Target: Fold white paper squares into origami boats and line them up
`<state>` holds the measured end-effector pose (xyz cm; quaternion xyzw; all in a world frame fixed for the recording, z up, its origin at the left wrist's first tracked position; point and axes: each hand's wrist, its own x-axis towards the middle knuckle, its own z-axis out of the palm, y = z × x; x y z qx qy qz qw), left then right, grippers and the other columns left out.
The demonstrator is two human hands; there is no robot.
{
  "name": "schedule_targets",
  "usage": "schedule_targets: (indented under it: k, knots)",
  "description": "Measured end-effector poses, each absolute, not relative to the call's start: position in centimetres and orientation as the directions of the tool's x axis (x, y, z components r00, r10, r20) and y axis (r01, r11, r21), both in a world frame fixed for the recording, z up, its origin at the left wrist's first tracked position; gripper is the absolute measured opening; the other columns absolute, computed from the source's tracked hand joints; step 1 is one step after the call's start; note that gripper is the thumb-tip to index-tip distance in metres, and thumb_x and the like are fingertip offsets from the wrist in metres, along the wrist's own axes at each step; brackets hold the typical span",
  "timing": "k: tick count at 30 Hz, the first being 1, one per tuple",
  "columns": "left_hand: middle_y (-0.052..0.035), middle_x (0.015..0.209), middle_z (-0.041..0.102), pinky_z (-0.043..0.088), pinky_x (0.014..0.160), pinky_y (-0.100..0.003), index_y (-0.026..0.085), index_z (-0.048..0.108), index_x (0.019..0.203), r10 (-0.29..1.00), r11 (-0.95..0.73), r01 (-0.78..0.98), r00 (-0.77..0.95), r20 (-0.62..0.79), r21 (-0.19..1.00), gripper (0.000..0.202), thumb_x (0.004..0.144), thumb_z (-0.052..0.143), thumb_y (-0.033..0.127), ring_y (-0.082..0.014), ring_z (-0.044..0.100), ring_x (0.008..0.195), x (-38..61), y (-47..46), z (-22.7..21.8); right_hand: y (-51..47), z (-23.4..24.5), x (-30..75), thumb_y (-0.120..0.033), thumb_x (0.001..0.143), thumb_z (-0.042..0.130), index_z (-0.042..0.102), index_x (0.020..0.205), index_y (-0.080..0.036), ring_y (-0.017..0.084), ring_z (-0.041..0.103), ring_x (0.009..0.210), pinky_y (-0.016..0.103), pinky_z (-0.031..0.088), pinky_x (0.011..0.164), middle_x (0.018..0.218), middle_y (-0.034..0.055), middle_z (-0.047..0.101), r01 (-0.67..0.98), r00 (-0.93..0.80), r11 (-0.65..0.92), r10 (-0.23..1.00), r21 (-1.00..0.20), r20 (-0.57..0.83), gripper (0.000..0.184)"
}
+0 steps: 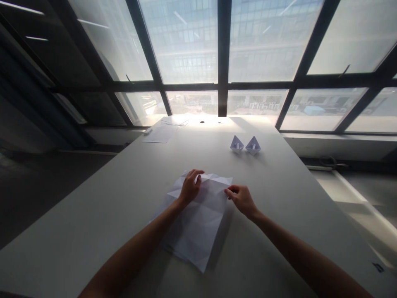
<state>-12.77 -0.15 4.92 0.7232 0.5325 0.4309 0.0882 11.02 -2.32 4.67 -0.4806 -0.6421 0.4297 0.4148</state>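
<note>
Creased sheets of white paper (198,223) lie stacked at an angle on the table before me, with fold lines running across the top one. My left hand (191,188) is over the upper part of the stack, its fingers curved toward the far edge and the thumb apart from them. Whether its fingertips press on the paper is hard to tell. At the upper right corner, my right hand (240,198) pinches the edge of the top sheet between thumb and fingers. That sheet's right side is lifted a little and throws a shadow on the table.
Two folded paper boats (237,145) stand side by side beyond my right hand. Flat white sheets (158,134) and a small white object (148,131) lie at the table's far left. Large windows (186,41) rise behind the white table (124,186).
</note>
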Motion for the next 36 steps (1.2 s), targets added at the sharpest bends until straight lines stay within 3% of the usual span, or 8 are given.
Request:
schedule_targets:
  k: [5,12,14,18,20,24,29,36]
  knots:
    - [-0.0085,0.124,0.061,0.041,0.105,-0.04,0.019,0.055,0.127,0.904,-0.379,0.707,0.146,0.402,0.596,0.035,0.1,0.036,0.03,-0.0218,0.054,0.12,-13.7,0.1,3.3,-0.9,3.9,16.6,-0.044,0.078,0.063,0.065,0.064,-0.017,0.017,0.055,0.057,0.027,0.042,0.056,0.06,0.0027,0.064,0.379,-0.051,0.196,0.98,-0.904,0.191,0.03]
    - [-0.0096,0.13,0.057,0.037,0.109,-0.044,0.02,0.052,0.131,0.903,-0.375,0.846,0.24,0.356,0.379,0.038,0.099,0.037,0.034,-0.0251,0.05,0.123,-16.4,-0.5,1.8,0.8,2.5,24.0,-0.04,0.074,0.065,0.065,0.071,-0.017,0.019,0.058,0.065,0.029,0.046,0.061,0.069,0.0037,0.065,0.458,-0.05,0.202,0.978,-0.866,0.201,0.023]
    - [-0.0105,0.131,0.056,0.036,0.109,-0.047,0.02,0.051,0.133,0.904,-0.361,0.875,0.244,0.35,0.322,0.039,0.096,0.042,0.032,-0.0272,0.048,0.124,-16.6,-0.2,2.2,1.3,2.2,25.1,-0.037,0.072,0.066,0.066,0.085,-0.016,0.018,0.059,0.065,0.029,0.047,0.061,0.07,0.002,0.064,0.417,-0.043,0.201,0.979,-0.886,0.201,0.025]
    - [-0.0131,0.134,0.053,0.035,0.109,-0.048,0.019,0.047,0.138,0.868,-0.436,0.859,0.321,0.38,0.27,0.046,0.092,0.048,0.027,-0.0301,0.046,0.126,-13.0,0.9,4.5,2.3,1.9,25.9,-0.032,0.071,0.067,0.052,0.129,-0.013,0.017,0.061,0.066,0.028,0.049,0.064,0.071,-0.0017,0.063,0.335,0.018,0.19,0.978,-0.923,0.208,0.063]
    - [-0.0138,0.137,0.051,0.034,0.11,-0.047,0.018,0.043,0.142,0.845,-0.497,0.81,0.371,0.384,0.312,0.05,0.093,0.048,0.027,-0.0296,0.044,0.129,-9.5,1.5,5.6,2.6,1.9,26.0,-0.032,0.071,0.068,0.053,0.13,-0.011,0.017,0.062,0.069,0.029,0.051,0.067,0.075,0.0001,0.066,0.322,0.041,0.18,0.978,-0.929,0.203,0.064]
    - [-0.0156,0.144,0.043,0.034,0.111,-0.047,0.018,0.035,0.146,0.869,-0.464,0.66,0.209,0.449,0.591,0.051,0.097,0.043,0.031,-0.0274,0.04,0.135,-3.5,3.3,5.3,2.9,2.2,26.3,-0.041,0.073,0.068,0.069,0.098,-0.013,0.021,0.065,0.075,0.033,0.052,0.07,0.082,0.0067,0.07,0.259,0.062,0.149,0.984,-0.954,0.17,0.038]
    - [-0.0153,0.134,0.054,0.047,0.098,-0.04,0.019,0.043,0.138,0.948,-0.286,0.312,-0.044,0.315,0.906,0.043,0.101,0.034,0.038,-0.0209,0.06,0.114,-2.1,5.2,2.1,1.6,3.3,26.7,-0.052,0.077,0.068,0.069,0.084,-0.018,0.023,0.065,0.081,0.034,0.053,0.073,0.087,0.0079,0.071,0.198,0.058,0.246,0.964,-0.949,0.261,0.035]
    - [-0.0149,0.113,0.068,0.053,0.088,-0.037,0.014,0.059,0.118,0.986,-0.164,0.073,-0.007,0.165,0.984,0.044,0.097,0.037,0.047,-0.0215,0.068,0.101,-3.1,5.4,2.7,-3.4,4.7,27.4,-0.032,0.087,0.063,0.071,0.081,-0.025,0.026,0.062,0.104,0.044,0.048,0.095,0.103,0.0083,0.07,0.292,-0.212,0.469,0.881,-0.833,0.422,0.012]
